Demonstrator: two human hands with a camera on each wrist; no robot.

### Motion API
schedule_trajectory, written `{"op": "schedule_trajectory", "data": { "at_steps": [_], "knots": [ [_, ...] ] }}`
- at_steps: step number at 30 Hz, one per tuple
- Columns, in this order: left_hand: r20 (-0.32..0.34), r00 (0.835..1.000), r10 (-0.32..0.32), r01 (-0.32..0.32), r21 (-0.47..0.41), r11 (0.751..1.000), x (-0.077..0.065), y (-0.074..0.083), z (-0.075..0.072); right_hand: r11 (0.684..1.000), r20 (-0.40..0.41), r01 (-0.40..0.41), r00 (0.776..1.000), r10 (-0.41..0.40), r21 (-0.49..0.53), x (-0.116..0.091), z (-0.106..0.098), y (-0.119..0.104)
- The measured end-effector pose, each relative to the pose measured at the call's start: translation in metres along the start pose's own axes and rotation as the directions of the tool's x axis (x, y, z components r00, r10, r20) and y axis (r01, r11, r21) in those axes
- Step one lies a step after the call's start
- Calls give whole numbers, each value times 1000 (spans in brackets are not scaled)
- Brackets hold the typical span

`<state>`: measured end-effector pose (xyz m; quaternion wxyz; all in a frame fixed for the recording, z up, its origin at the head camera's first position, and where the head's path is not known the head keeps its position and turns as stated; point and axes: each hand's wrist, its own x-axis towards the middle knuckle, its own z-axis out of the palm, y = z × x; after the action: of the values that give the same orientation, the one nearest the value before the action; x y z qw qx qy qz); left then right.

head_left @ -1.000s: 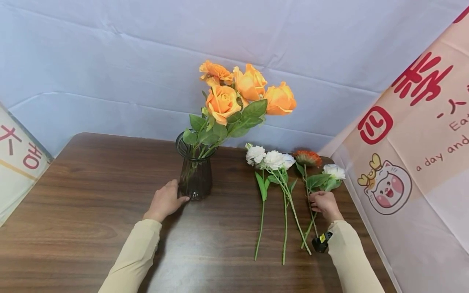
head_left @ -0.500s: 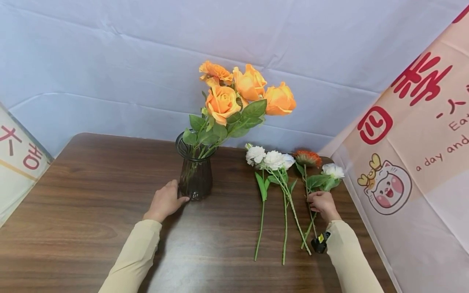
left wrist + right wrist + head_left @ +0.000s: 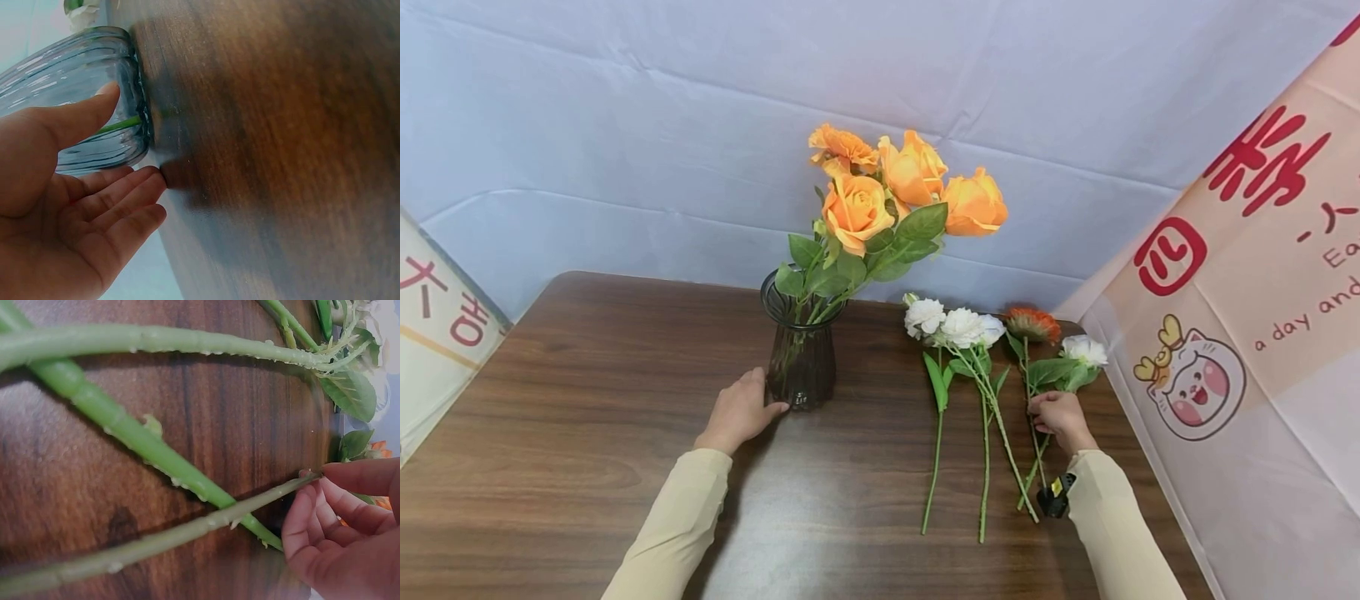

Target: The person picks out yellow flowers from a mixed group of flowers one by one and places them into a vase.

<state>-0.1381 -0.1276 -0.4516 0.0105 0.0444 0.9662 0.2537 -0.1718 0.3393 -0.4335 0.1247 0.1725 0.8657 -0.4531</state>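
Note:
A dark clear glass vase [image 3: 802, 367] stands upright, holding several orange flowers [image 3: 859, 208] with green leaves. Beside its lower left side lies my left hand [image 3: 741, 412]. In the left wrist view, the thumb [image 3: 87, 115] crosses in front of the glass while the fairly straight fingers lie along its other side. My right hand [image 3: 1063, 421] pinches the stem of an orange-red flower [image 3: 1033, 323] between thumb and fingertips. The right wrist view has this brownish stem [image 3: 187, 534] crossing over a thicker green stem [image 3: 137, 437]. That flower's head still lies near the table's far edge.
Left of the right hand, white flowers [image 3: 961, 327] with long green stems lie on the brown wooden table [image 3: 587, 400]. Another white flower [image 3: 1084, 351] lies at the far right. A pale cloth wall [image 3: 662, 150] runs behind, and a printed banner [image 3: 1240, 333] borders the right side.
My right hand has shifted very slightly left along with the pinched stem. The left hand, vase and other flowers look unmoved.

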Motion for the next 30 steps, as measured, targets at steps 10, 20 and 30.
{"op": "schedule_trajectory", "data": {
  "at_steps": [10,20,30],
  "knots": [
    [-4,1000,11,-10,10,1000,1,-1,1,1000,24,11,1000,-10,-5,1,-2,-2],
    [0,1000,14,-14,16,1000,2,-2,1,1000,73,3,997,-5,30,-1,-5,-6],
    [0,1000,9,-9,6,1000,2,-2,2,995,136,-13,991,0,94,-7,-8,-13]
  ]
}}
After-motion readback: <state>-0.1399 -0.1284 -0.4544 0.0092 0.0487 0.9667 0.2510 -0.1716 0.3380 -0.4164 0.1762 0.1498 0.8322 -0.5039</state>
